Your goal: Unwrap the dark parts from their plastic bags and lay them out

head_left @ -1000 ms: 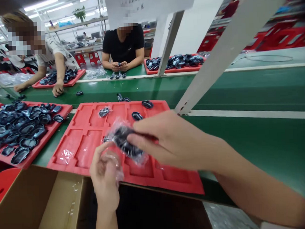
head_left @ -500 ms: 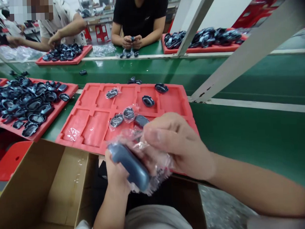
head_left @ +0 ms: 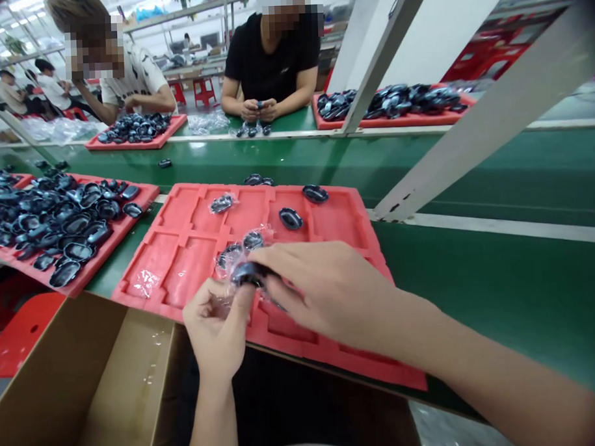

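Note:
Over the near part of a red foam tray (head_left: 186,272), both my hands hold one glossy dark blue plastic shell (head_left: 246,273), tilted, with clear film around its left side. My left hand (head_left: 214,327) has its thumb against the shell's lower edge, its fingers curled beside the film. From the right, my right hand (head_left: 324,290) pinches the other end and hides part of it. Just behind lie a film-wrapped shell (head_left: 252,240) and another partly covered one. Farther back on the tray are a wrapped shell (head_left: 221,203) and two bare ones, including a dark shell (head_left: 291,218).
A second red tray heaped with shells (head_left: 77,221) stands at left. An open cardboard box (head_left: 122,385) is below it, beside a red stool (head_left: 25,333). A slanted white post (head_left: 469,119) crosses at right. Across the green table (head_left: 499,274) sit two co-workers with heaped trays.
My hands have moved up and slightly away over the tray. The shell has turned from its broad glossy back to a tilted view. The left co-worker's outstretched arm has drawn back.

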The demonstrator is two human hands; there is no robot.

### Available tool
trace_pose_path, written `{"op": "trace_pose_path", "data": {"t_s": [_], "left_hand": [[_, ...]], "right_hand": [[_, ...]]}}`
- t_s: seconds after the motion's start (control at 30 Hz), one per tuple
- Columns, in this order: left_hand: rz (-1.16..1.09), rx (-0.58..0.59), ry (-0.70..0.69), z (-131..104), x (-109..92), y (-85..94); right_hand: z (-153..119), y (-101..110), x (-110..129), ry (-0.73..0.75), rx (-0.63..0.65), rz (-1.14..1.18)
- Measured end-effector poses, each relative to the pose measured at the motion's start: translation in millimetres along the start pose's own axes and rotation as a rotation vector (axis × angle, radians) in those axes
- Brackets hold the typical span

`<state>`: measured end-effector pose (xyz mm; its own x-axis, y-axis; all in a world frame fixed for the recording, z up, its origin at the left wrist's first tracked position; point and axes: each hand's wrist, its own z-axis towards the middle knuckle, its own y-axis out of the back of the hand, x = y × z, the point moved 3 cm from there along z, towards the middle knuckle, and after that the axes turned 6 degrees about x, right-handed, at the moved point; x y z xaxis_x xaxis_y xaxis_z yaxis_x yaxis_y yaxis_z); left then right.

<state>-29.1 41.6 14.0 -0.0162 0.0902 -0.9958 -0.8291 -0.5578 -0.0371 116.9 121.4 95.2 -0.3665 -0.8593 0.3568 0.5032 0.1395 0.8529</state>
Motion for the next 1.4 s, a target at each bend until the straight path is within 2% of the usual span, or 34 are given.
{"op": "trace_pose_path", "data": {"t_s": [0.07, 0.13, 0.2, 0.23, 0.3, 0.33, 0.4, 0.5, 0.6, 0.67, 0.73, 0.8, 0.87, 0.93, 1.07, 1.13, 1.2, 1.27, 1.4], "left_hand": [[0.047, -0.052, -0.007, 6, 1, 9.5], [0.040, -0.110, -0.029, 14, 3, 21.4], [-0.008, -0.110, -0.033, 21, 5, 30.9], [-0.034, -0.097, -0.019, 24, 7, 34.0], [-0.076, -0.077, 0.003, 27, 11, 36.8], [-0.098, -0.060, 0.002, 28, 13, 36.3], [-0.164, 0.014, -0.002, 27, 17, 31.4], [-0.214, 0.132, -0.001, 27, 23, 21.8], [-0.005, 0.108, -0.032, 27, 23, 19.0], [0.174, 0.065, -0.036, 27, 19, 19.6], [0.265, 0.051, -0.022, 25, 14, 19.8], [0.261, 0.107, -0.025, 22, 9, 17.5], [0.223, 0.186, -0.059, 19, 4, 13.8], [0.200, 0.259, -0.091, 17, 0, 10.5], [0.270, 0.312, -0.084, 15, -1, 9.7], [0.277, 0.284, -0.072, 15, 0, 11.5], [0.238, 0.193, -0.079, 16, -1, 14.2], [0.182, 0.116, -0.090, 17, -1, 14.9], [0.106, 0.091, -0.055, 18, 3, 11.5]], "right_hand": [[9, -3, -26, -0.153, -0.019, -0.017], [20, -5, -67, -0.365, 0.011, -0.024], [28, -7, -110, -0.559, 0.069, -0.003], [29, -7, -128, -0.655, 0.035, 0.010], [27, -7, -148, -0.757, -0.053, -0.003], [26, -10, -150, -0.746, -0.073, -0.002], [24, -24, -138, -0.617, 0.000, 0.070], [22, -53, -105, -0.465, 0.154, 0.173], [23, -70, -82, -0.441, 0.183, 0.107], [24, -67, -72, -0.376, 0.158, 0.197], [23, -56, -62, -0.294, 0.139, 0.403], [21, -41, -50, -0.223, 0.139, 0.596], [18, -29, -38, -0.167, 0.144, 0.686], [15, -20, -28, -0.100, 0.142, 0.633], [10, -15, -16, 0.064, 0.208, 0.296], [9, -16, -13, 0.131, 0.264, 0.201], [10, -19, -12, 0.134, 0.275, 0.194], [11, -23, -13, 0.070, 0.209, 0.195], [12, -23, -12, -0.082, -0.020, 0.186]]}}
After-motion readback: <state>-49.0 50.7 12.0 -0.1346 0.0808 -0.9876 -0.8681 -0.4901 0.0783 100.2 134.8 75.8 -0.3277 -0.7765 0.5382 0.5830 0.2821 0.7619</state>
